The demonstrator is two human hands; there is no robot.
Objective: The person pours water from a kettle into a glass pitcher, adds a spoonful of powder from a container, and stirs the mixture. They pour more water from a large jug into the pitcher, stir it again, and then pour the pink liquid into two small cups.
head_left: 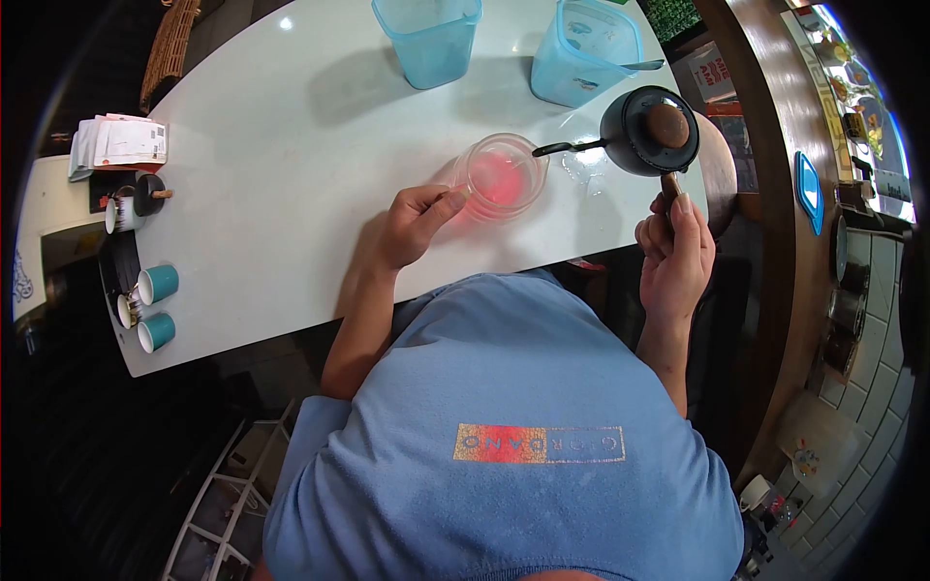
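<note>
My left hand [418, 229] is closed on the handle of a clear glass mug [528, 198] with pink-red liquid in it. My right hand [678, 247] wraps round the wooden handle of a small black gooseneck kettle [620, 136], whose lid carries a round brown knob. The kettle is held up at the table's right edge. Its thin spout reaches left, and the tip overlaps the mug's right rim in this view. A wet patch [584, 172] glistens on the white table [262, 184] below the spout.
Two light-blue plastic containers [431, 48] stand at the far side of the table; a dark utensil handle [644, 66] sticks out of the right one. Teal cups [158, 284] and a stack of papers [131, 142] are at the left edge. A wooden counter [775, 290] runs along the right.
</note>
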